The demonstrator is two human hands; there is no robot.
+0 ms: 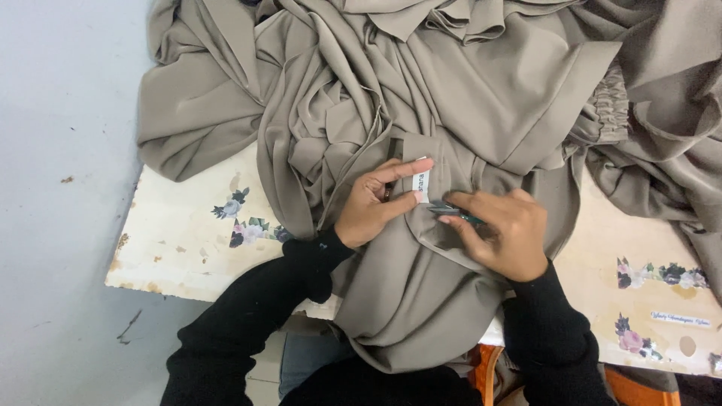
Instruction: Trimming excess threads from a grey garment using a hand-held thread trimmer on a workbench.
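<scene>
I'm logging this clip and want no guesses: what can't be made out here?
Head view:
- Small tool: mostly hidden under right hand; kind unclear.
- White label: partly covered by left hand.
- Grey garment: cut off at top and right edges.
- Table: largely covered by the garment.

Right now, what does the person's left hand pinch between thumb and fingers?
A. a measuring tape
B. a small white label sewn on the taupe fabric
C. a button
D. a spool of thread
B: the left hand pinches the small white label on the taupe fabric, while the right hand holds small thread snips next to it.
</scene>
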